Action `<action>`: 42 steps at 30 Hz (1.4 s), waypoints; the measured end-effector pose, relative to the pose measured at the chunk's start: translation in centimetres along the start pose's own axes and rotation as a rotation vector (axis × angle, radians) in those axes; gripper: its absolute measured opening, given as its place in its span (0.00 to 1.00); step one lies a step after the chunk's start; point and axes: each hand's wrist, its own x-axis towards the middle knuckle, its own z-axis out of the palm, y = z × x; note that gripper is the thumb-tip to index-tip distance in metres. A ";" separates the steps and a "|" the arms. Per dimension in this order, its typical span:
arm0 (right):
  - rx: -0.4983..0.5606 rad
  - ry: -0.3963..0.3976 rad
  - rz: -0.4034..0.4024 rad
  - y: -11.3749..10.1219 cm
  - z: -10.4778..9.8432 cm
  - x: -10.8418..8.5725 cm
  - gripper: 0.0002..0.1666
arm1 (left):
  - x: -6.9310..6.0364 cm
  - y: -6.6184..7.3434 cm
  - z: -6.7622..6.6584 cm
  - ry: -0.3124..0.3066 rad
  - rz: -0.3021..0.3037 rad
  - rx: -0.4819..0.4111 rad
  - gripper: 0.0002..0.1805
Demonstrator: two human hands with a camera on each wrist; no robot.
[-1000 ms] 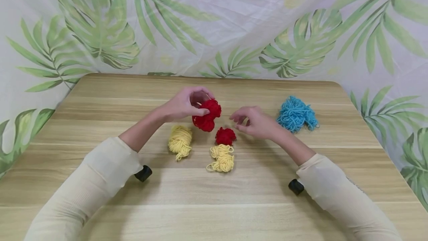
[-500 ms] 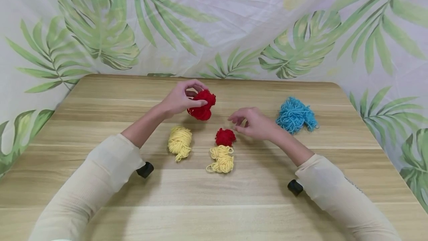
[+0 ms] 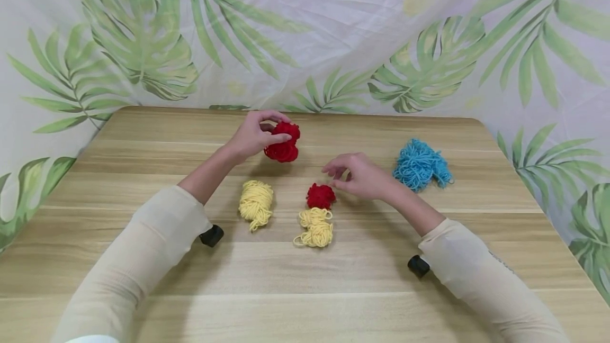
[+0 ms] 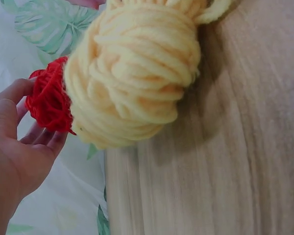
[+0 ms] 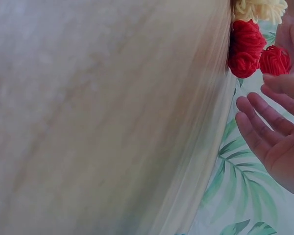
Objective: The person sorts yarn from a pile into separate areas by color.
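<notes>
My left hand (image 3: 254,134) pinches a red yarn bundle (image 3: 285,147) between thumb and fingers, above the table's far half. The left wrist view shows this red bundle (image 4: 50,98) partly behind a yellow yarn ball. A smaller red yarn bundle (image 3: 321,196) lies mid-table, touching a looped yellow yarn bundle (image 3: 316,228) on its near side. Just to the right of that red bundle hovers my right hand (image 3: 362,176), its fingers loosely bent and holding nothing. The right wrist view also shows the right hand (image 5: 279,132) with its fingers apart.
A yellow yarn ball (image 3: 256,204) lies nearer than my left hand. To the right of my right hand is a tangled blue yarn bundle (image 3: 421,165). Behind the wooden table (image 3: 305,311) hangs a leaf-patterned cloth (image 3: 333,30).
My left hand has carried the red yarn bundle away from the smaller red one, toward the far left. The right hand has barely moved.
</notes>
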 end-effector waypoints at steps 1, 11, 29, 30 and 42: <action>0.008 -0.004 0.001 0.0 0.0 0.0 0.17 | 0.1 -0.1 0.0 0.007 -0.003 -0.001 0.20; 0.040 -0.022 -0.024 0.0 0.3 0.0 0.23 | 1.5 -1.7 -0.3 0.072 -0.037 0.052 0.19; 0.039 -0.094 -0.077 0.0 0.8 0.1 0.28 | 3.2 -3.1 -1.1 0.097 -0.126 0.115 0.20; 0.036 -0.098 -0.086 0.0 0.8 0.2 0.28 | 3.3 -3.1 -1.1 0.094 -0.128 0.121 0.20; -0.021 -0.124 -0.091 -0.4 0.9 0.4 0.25 | 4.1 -3.6 -1.0 0.060 -0.151 0.209 0.21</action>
